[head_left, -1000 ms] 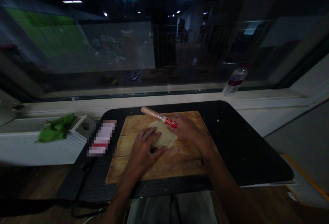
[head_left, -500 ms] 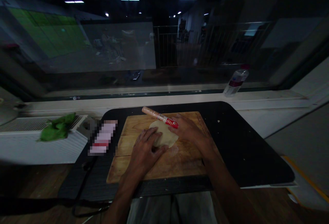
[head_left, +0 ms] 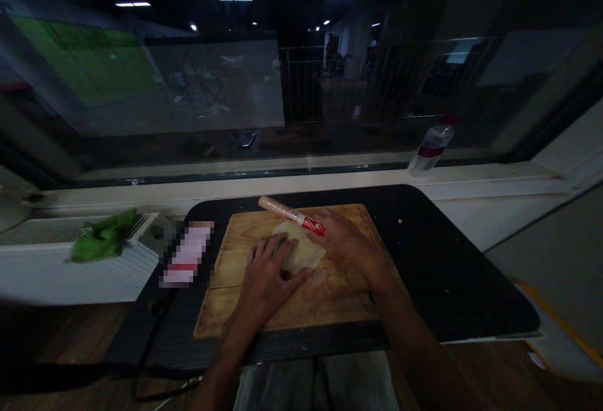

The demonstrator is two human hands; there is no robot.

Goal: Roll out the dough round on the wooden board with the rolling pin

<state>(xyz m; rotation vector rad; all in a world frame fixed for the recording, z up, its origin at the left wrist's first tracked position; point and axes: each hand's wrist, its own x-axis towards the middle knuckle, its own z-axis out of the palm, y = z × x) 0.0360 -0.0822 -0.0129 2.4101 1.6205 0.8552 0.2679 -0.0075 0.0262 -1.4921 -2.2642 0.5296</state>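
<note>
A pale, flat sheet of dough (head_left: 306,255) lies on the wooden cutting board (head_left: 245,225). Resting at the dough's near left side is my left hand (head_left: 271,268), with its fingers spread and its thumb stretched out along the near edge. My right hand (head_left: 342,235) is closed around the right end of a rolling pin (head_left: 282,210). The pin is light wood with a red and white wrapper, and it slants across the dough's far edge. My right palm covers part of the dough's right side and the pin's end.
The board sits on a black table (head_left: 438,273). To its left lies a blurred-out, phone-shaped item (head_left: 188,254) beside a dark cable (head_left: 153,335). A plastic bottle (head_left: 431,150) stands on the windowsill (head_left: 475,178). Green leaves (head_left: 103,238) hang over a white radiator (head_left: 85,279).
Very little differs. My left hand has shifted slightly over the dough, while my right hand keeps the rolling pin in almost the same place. The whole view has moved a touch.
</note>
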